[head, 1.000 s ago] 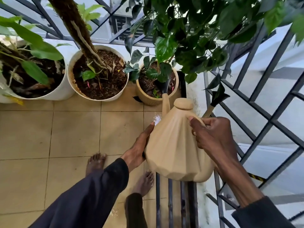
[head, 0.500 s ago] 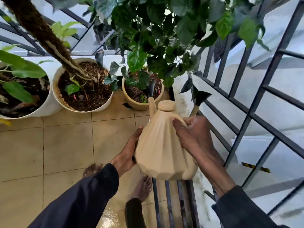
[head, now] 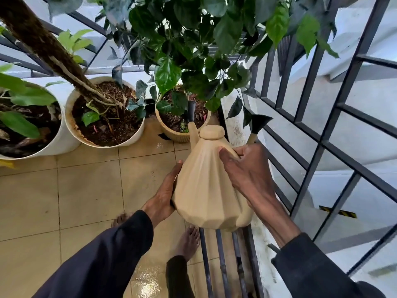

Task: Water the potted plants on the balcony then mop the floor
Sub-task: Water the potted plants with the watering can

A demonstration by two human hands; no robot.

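Barely shifted from half a second ago, the beige watering can (head: 206, 190) hangs above the tiled floor (head: 86, 190), its black-tipped spout (head: 191, 112) over the small tan pot (head: 169, 136), the right hand (head: 247, 171) with its grip closed round the handle and the left hand (head: 165, 194) pressed flat, fingers straight, against its side.

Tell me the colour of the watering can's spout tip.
Black spout tip on a beige watering can; head view.

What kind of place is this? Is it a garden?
Most likely a balcony on a building, not a garden. The floor is tiled, dark metal railing bars fence the edge, and potted plants stand along it. A watering can points at the tan pot.
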